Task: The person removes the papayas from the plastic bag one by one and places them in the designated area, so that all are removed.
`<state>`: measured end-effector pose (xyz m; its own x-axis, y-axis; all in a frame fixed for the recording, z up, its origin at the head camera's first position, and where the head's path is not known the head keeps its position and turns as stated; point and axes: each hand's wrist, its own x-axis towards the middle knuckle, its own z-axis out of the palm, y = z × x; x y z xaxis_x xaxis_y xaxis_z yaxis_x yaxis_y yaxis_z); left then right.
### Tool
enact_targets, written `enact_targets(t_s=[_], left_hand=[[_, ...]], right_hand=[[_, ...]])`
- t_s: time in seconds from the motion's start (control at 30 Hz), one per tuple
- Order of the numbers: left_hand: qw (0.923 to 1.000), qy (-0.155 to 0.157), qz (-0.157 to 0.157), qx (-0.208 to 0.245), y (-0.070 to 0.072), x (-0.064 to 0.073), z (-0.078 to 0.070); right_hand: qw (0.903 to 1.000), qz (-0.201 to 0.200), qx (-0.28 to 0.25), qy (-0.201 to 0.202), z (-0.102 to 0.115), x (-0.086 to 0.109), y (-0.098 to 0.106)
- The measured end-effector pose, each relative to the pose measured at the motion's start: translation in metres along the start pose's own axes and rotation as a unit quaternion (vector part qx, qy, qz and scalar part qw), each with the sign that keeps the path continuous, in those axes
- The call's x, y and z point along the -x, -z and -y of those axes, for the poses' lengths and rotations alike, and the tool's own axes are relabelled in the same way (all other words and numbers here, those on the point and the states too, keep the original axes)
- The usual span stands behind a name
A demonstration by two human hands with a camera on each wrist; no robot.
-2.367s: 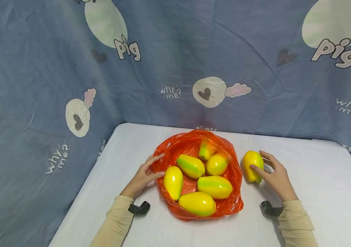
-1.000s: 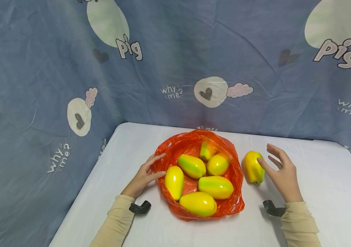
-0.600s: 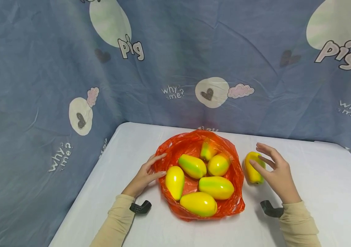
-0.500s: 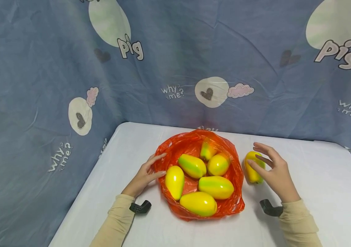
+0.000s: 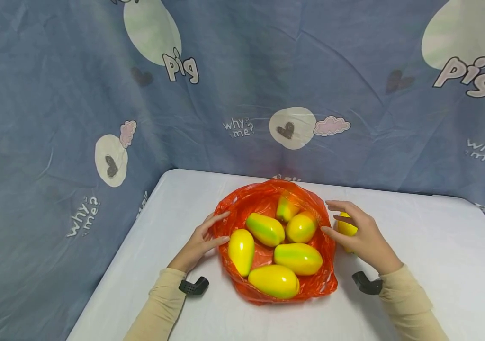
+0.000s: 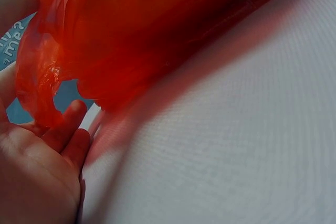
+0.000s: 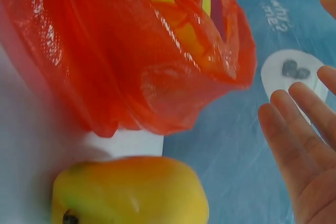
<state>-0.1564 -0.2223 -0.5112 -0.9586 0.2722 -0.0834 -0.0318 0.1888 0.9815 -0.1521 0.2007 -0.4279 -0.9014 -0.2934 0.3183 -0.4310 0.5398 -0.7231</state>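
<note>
In the head view a red plastic bag [image 5: 242, 291] stands open-mouthed on the table, with several yellow-green papaya-like fruits [image 5: 274, 281] inside. My left hand [image 5: 197, 241] holds its left rim. The left wrist view shows the thin red plastic [image 6: 121, 35] running between those fingers. At the opposite rim is my right hand [image 5: 359, 234], fingers spread and grasping nothing, thumb and index tips overlapping the bag's edge. One more papaya-like fruit [image 5: 346, 228] lies outside the bag, partly hidden under the right hand. In the right wrist view this fruit [image 7: 131, 192] sits below the bag, apart from the fingers.
A white cloth [image 5: 430, 265] covers the table. Blue printed fabric [image 5: 208, 85] hangs behind it and along the left. Each wrist carries a small black device, the left one [image 5: 194, 287] and the right one [image 5: 367, 283].
My right hand has let go of the loose fruit, drawn back right, then moved left past it to the bag's right rim. The fruit stays on the table. My left hand has kept its place.
</note>
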Motion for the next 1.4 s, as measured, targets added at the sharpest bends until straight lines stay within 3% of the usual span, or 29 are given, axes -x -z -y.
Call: enact_targets(t_s=[0.3, 0.7, 1.17, 1.4], left_hand=[[1.0, -0.004, 0.004, 0.003, 0.001, -0.001, 0.0], [1.0, -0.005, 0.0, 0.002, 0.002, 0.001, -0.001], [1.0, -0.001, 0.001, 0.001, 0.001, 0.001, -0.001], [1.0, -0.002, 0.003, 0.005, 0.001, 0.001, 0.0]], right_hand=[[0.998, 0.041, 0.01, 0.048, 0.003, -0.012, -0.01], [0.9914, 0.125, 0.014, 0.036, 0.016, -0.031, -0.024], [0.9809, 0.184, 0.029, 0.057, 0.026, -0.053, -0.05], [0.974, 0.218, 0.038, 0.047, 0.03, -0.064, -0.056]])
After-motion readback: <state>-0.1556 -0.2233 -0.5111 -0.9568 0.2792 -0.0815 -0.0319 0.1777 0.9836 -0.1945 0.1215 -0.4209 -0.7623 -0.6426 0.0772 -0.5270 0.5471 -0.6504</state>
